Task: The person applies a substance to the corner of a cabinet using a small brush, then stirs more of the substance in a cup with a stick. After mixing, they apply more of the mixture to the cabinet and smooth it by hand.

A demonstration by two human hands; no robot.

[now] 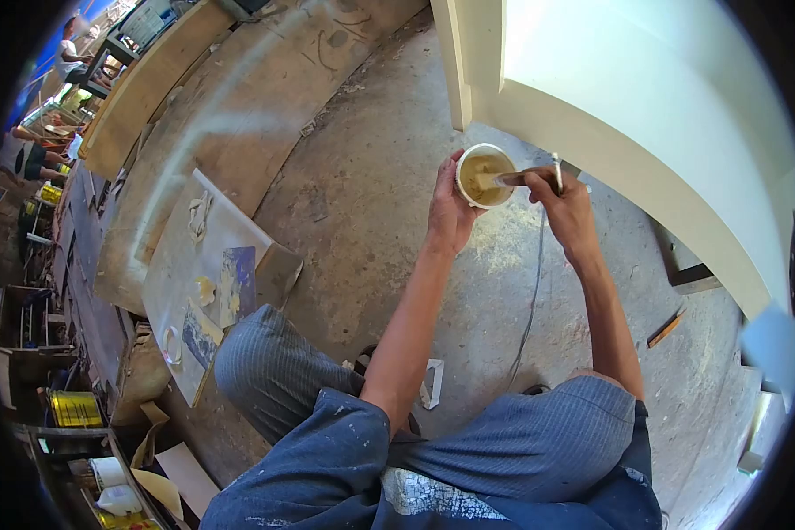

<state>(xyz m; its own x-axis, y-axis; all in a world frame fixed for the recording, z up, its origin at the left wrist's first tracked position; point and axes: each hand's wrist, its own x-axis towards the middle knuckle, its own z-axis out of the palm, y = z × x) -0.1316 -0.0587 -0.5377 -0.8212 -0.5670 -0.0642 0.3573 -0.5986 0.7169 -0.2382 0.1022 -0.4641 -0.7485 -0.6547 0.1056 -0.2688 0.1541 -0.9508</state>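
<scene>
My left hand (450,212) grips a small white cup (484,175) holding tan putty or paint, raised in front of me. In my right hand (567,208) is a flat scraper blade (506,178), its tip dipped into the cup, and a thin white stick (556,172) pokes up from between those fingers. Both hands are close to the lower edge of a cream-painted furniture piece (645,106). I sit low over a concrete floor, knees in grey striped trousers below the hands.
A board smeared with putty and blue paint (208,274) lies on the floor at my left. A thin cable (532,291) runs down the floor. Long wooden planks (150,84) and yellow tins (75,408) fill the left side. Other people sit far at the upper left.
</scene>
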